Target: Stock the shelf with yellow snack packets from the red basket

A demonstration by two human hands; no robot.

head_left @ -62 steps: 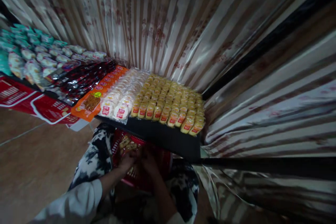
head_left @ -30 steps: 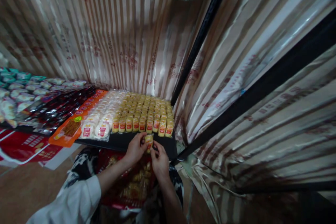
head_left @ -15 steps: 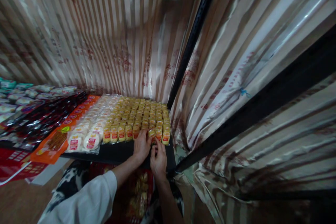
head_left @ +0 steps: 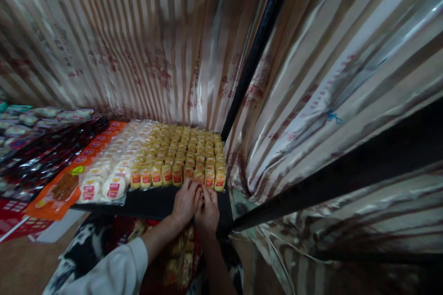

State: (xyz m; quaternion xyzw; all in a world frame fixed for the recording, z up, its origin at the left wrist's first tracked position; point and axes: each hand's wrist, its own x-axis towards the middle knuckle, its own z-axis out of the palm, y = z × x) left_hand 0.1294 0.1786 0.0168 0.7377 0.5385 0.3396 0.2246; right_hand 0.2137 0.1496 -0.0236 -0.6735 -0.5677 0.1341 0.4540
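Rows of small yellow wrapped cakes (head_left: 178,152) with red-and-white labels stand packed together at the end of a black shelf (head_left: 148,203). My left hand (head_left: 185,202) and my right hand (head_left: 207,209) meet at the front row, both with curled fingers. Their fingertips pinch at the lower front of one wrapped cake (head_left: 198,175), third from the right end. The fingers hide the bottom of that cake. Wrapped cakes on either side of it stand upright with their labels facing me.
Left of the cakes lie clear packs of round white biscuits (head_left: 114,187), an orange snack packet (head_left: 62,192) and dark shiny packets (head_left: 51,156). Below the shelf is a red container (head_left: 121,228) with more yellow packets. A black post (head_left: 256,64) and striped curtain (head_left: 180,69) border the shelf.
My hands have drawn closer together, and the fingertips have slipped down to the lower front of the cake. More of its label shows now. The view has shifted slightly.
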